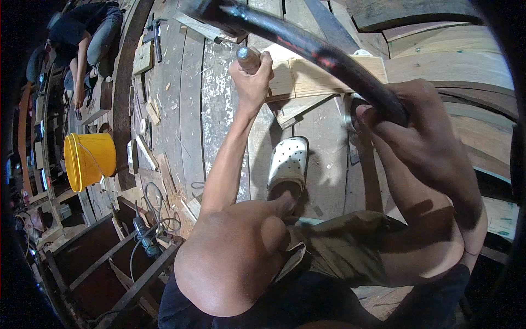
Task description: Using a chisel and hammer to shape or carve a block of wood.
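Note:
My right hand (424, 129) is closed around the dark handle of a hammer (323, 55). The hammer is raised close to the camera, its head toward the top, partly cut off by the frame edge. Upright in my left fist (252, 85) stands a chisel-like tool, its rounded handle (247, 59) capped with metal. My hand and the wood hide its blade. Beside that fist lies a pale wooden board (329, 77), which the hammer handle crosses in view. Whether the tool's tip touches the board, I cannot tell.
My foot in a white clog (289, 159) rests on the plank floor. Stacked boards (466, 66) line the right side. To the left are a yellow bucket (90, 159), a corded power tool (145, 236), wood scraps and a crouching person (87, 33).

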### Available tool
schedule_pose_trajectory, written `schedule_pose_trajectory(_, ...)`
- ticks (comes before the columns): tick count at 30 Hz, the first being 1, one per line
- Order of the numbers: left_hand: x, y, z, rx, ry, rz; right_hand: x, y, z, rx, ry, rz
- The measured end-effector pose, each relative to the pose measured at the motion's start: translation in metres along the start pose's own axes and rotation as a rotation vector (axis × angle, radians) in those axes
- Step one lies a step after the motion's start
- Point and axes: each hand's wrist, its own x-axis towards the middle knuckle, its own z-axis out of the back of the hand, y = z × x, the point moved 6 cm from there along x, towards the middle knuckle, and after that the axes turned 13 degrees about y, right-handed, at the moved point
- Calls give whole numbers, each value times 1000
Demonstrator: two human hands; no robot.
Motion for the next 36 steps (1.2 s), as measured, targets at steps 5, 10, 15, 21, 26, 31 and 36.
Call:
schedule_pose_trajectory(5, 1, -5, -5, 41, 4, -68, 11, 8, -4, 98, 260, -240)
schedule_pose_trajectory(10, -2, -10, -2, 82, 4, -20, 1, 18, 7, -45, 67, -188)
schedule_pose_trajectory(15, 4, 7, -15, 71, 27, 28, 5, 4, 12, 251, 3, -98)
schedule_pose_trajectory(21, -3, -9, -8, 116, -8, -38, 6, 4, 1, 4, 212, -237)
schedule_pose_trajectory(26, -3, -7, 0, 181, -8, -21, 5, 22, 12, 61, 118, -64)
schedule_pose_trajectory(31, 0, 3, -13, 152, 16, -18, 8, 8, 4, -217, -26, -20)
schedule_pose_trajectory(36, -4, 7, 1, -22, -44, 26, 3, 15, 9, 73, 122, -103)
